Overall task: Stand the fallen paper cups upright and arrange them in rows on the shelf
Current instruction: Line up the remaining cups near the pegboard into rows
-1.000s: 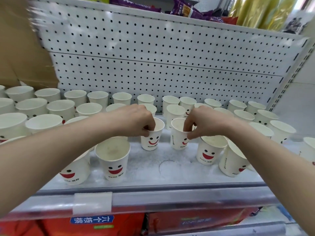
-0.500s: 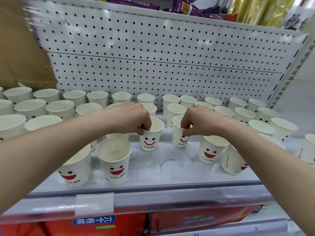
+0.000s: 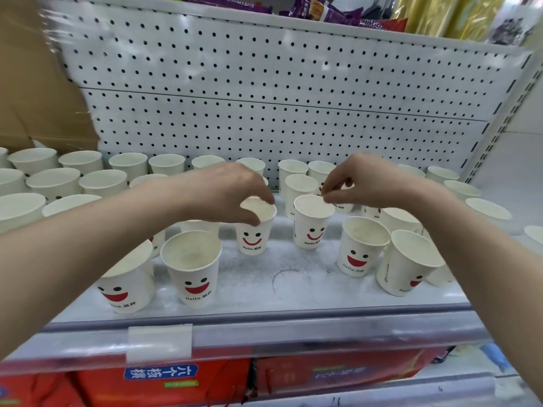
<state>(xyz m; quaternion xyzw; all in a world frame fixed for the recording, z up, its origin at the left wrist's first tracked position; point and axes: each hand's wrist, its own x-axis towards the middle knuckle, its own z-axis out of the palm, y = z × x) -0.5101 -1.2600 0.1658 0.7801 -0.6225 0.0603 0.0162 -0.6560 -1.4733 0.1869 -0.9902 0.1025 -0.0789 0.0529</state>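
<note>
a white, scuffed shelf (image 3: 293, 286) runs under a pegboard back (image 3: 264, 83), with a clear price rail (image 3: 264, 333) along its front edge and red boxes (image 3: 176, 383) on the level below. brown cardboard (image 3: 35, 98) leans beyond the left forearm, and snack packets (image 3: 323, 10) lie on the shelf above. upright white cups (image 3: 82, 163) stand in rows behind and outside both hands, and four larger smiley cups (image 3: 191, 268) stand nearer the person than the hands. the left hand (image 3: 229, 195) is curled narrow over the rim of a small smiley cup (image 3: 253, 233) standing right beneath it, thumb on the near wall. the right hand (image 3: 361, 183) holds thumb and forefinger almost closed at the far rim of a second small cup (image 3: 311, 227), just below and inside it; whether they grip the rim cannot be told.
</note>
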